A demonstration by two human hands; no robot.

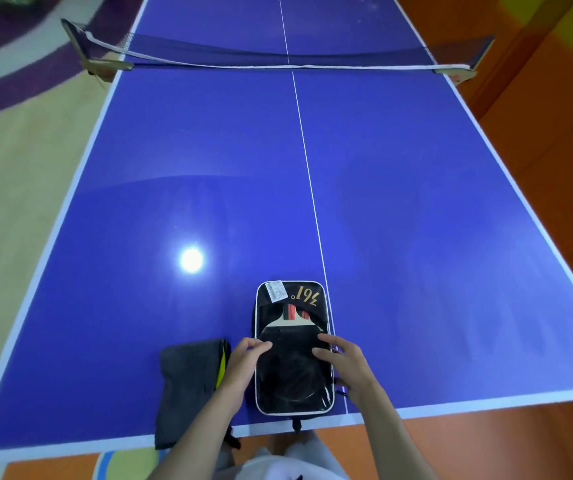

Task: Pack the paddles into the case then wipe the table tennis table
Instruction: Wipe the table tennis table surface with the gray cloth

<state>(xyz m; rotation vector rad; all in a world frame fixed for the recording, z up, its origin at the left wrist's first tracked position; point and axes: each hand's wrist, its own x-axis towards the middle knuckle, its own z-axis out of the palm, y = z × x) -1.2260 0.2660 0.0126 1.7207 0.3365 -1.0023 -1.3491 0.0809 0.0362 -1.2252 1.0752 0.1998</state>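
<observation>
Head view: case (pixel 293 348) lies between both hands' fingers (pixel 260 345).

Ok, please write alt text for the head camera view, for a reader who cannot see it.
Both hands, left hand and right hand, rest on a black clear-fronted paddle case showing a paddle inside, at the near edge of a blue table tennis table. A folded dark grey cloth lies just left of it.

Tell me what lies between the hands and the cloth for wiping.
Nothing visible does. The grey cloth lies folded just beside the left hand, on the table's near edge. Both hands, the right hand too, rest on the paddle case.
</observation>
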